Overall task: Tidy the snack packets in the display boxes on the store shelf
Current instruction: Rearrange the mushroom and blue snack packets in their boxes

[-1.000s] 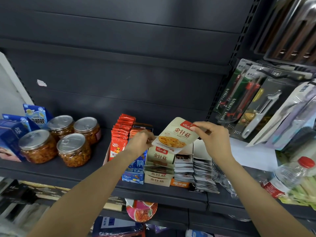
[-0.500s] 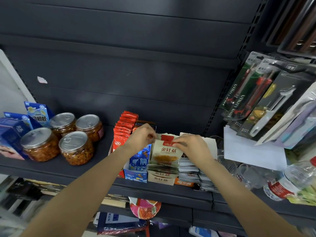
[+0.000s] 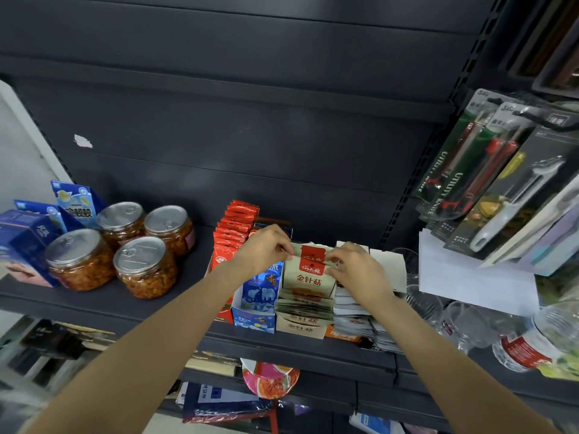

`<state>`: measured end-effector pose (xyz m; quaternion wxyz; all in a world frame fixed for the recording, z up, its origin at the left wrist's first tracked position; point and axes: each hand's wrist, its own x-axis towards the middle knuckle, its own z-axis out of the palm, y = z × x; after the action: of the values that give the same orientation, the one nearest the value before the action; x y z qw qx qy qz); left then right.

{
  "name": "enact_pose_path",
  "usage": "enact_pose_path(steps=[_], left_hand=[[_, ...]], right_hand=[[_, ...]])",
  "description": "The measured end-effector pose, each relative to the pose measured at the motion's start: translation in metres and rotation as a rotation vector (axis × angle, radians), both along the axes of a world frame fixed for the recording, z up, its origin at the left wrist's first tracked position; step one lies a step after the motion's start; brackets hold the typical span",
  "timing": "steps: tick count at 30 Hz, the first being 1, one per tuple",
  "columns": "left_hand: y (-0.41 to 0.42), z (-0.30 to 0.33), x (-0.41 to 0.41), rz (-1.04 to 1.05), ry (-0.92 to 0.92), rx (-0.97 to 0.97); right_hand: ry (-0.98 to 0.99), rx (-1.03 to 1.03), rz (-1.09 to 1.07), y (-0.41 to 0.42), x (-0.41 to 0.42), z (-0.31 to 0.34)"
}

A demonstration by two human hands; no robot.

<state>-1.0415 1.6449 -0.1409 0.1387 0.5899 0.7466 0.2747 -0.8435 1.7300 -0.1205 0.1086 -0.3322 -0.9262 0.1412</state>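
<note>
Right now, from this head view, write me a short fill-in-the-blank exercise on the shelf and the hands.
1. Both hands, left hand and right hand, pinch the top of a beige snack packet with a ____ label.
2. The number of jars with pull-tab lids is ____.
3. The beige display box stands directly right of a ____ box.

Missing words: red; four; blue

"Where could my hands pass?"

"Above the display boxes (image 3: 300,327) the dark back panel (image 3: 250,136) left open air. On my left the four jars (image 3: 125,249) stood well apart, bare shelf (image 3: 194,277) between. On my right, hanging utility knives (image 3: 463,170) and clear glasses (image 3: 454,321) crowded close."
</note>
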Motion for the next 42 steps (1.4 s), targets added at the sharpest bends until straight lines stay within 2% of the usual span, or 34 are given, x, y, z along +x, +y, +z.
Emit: enact_pose_path(steps=[3,6,10,13,16,21,24,26,33,36,38,41,42], left_hand=[[0.000,0.001,0.002,0.007,-0.012,-0.012],[-0.002,0.001,0.004,0.034,-0.073,0.005],[-0.008,-0.002,0.002,0.020,-0.120,0.029],[-0.011,-0.002,0.003,-0.017,-0.082,0.029],[-0.013,-0.003,0.004,-0.036,-0.003,0.014],[-0.020,-0.006,0.004,-0.072,0.267,-0.086],[-0.021,-0.002,0.010,-0.074,0.474,-0.195],[-0.021,0.001,0.013,-0.066,0.477,-0.206],[-0.027,0.006,0.019,-0.014,0.205,-0.112],[-0.028,0.009,0.020,0.074,-0.004,-0.050],[-0.029,0.014,0.023,0.156,-0.300,-0.045],[-0.035,0.031,0.034,0.352,-1.004,-0.032],[-0.037,0.037,0.036,0.375,-1.171,-0.024]], right_hand=[[-0.054,0.057,-0.010,0.001,-0.010,-0.006],[-0.033,0.178,-0.045,0.003,-0.017,-0.010],[-0.119,0.351,-0.047,0.006,-0.022,-0.011],[-0.030,0.412,-0.053,0.006,-0.021,-0.013],[0.125,0.340,-0.037,0.004,-0.017,-0.012],[0.323,0.106,-0.084,0.011,-0.005,0.008],[0.457,0.040,-0.094,0.017,0.004,0.022],[0.495,-0.012,-0.090,0.018,0.008,0.029],[0.612,-0.156,-0.040,0.017,0.017,0.050],[0.723,-0.211,-0.047,0.015,0.022,0.059],[0.811,-0.306,-0.042,0.013,0.025,0.064],[0.905,-0.440,-0.010,0.007,0.030,0.070],[0.924,-0.478,0.008,0.005,0.031,0.071]])
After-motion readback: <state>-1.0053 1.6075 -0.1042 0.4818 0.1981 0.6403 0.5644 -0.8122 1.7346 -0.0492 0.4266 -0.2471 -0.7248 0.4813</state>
